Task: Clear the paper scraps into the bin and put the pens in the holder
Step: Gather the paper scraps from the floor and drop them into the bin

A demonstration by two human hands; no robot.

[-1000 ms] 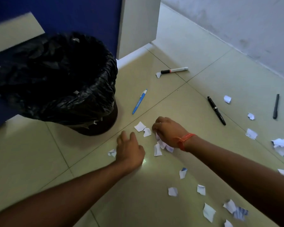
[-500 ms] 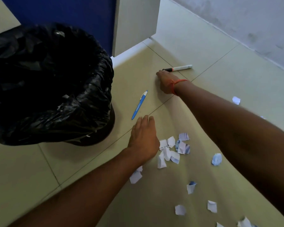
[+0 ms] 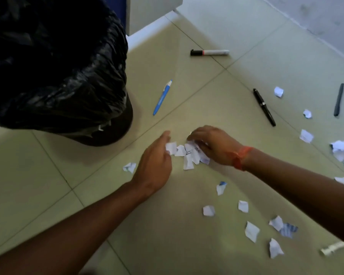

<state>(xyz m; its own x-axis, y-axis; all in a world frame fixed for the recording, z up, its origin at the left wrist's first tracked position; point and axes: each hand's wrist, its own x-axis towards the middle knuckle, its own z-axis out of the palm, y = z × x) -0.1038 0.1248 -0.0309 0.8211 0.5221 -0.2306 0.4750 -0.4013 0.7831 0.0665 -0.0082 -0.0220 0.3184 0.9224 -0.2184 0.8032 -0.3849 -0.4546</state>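
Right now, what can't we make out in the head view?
- Inside of the bin: too dark, and cut off by the top and left edges.
- Right hand: its fingers are blurred over the scrap pile, so the hold is unclear.
- Pale object: blurred beyond telling.
- Pen holder: not in view.

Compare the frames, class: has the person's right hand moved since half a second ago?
Yes. The right hand has come back from beside the white marker, toward the person, and now lies on the scrap pile.
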